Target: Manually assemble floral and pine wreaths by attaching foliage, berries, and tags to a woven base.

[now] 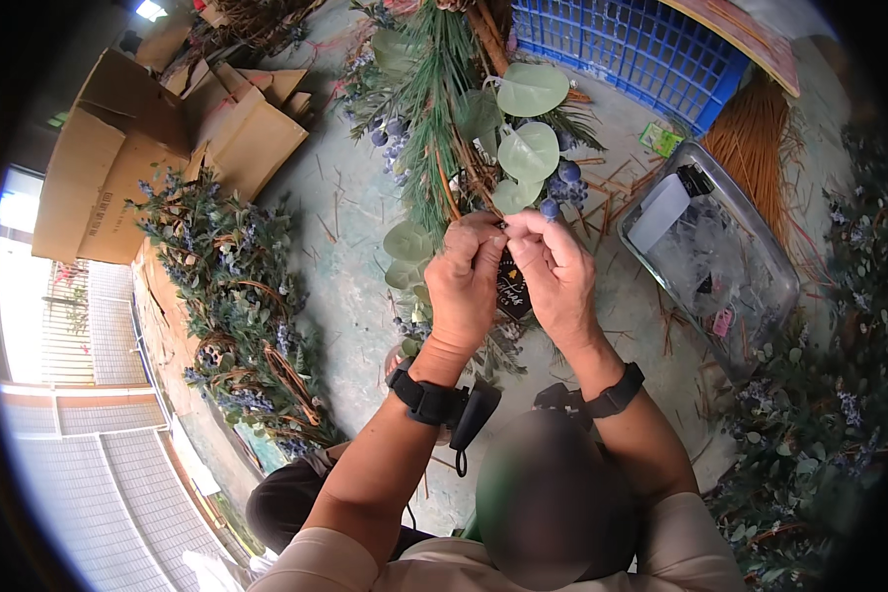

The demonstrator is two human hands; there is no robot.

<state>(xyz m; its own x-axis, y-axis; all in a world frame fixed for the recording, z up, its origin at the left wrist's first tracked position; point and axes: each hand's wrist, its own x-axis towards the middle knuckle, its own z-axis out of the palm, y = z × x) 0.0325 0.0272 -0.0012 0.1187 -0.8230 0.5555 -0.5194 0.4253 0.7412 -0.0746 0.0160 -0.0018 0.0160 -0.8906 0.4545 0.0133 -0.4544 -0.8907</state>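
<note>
My left hand [467,274] and my right hand [553,274] meet at the middle, thumbs and forefingers pinched together. Between the fingertips is a small dark bit at the top of a black hanging tag [512,288] with light lettering and a gold mark; whether it is a string or a tie I cannot make out. Just beyond my fingers lies an artificial greenery garland [442,109] with long pine needles, brown twigs, round pale-green leaves [529,151] and blue berries [568,172]. The tag hangs below my fingertips, partly covered by my right hand.
At the right stands a clear plastic bin [760,259] holding small plastic bags. Behind it are a blue plastic crate [641,61] and a bundle of brown twigs [752,138]. More garlands [237,286] lie left, near cardboard boxes [118,163]. Twig scraps litter the floor.
</note>
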